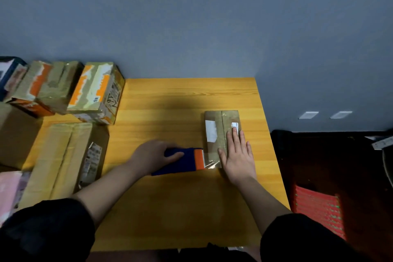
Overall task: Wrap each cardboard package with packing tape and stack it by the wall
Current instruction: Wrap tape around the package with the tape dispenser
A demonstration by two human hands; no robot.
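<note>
Tabletop (170,208): right hand (238,159) flat on package (219,134); left hand (153,155) grips dispenser (182,161).

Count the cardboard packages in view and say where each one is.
5, perhaps more past the left edge: small package under the right hand; two taped boxes by the wall; long flat box at left; plain box at the left edge.
</note>
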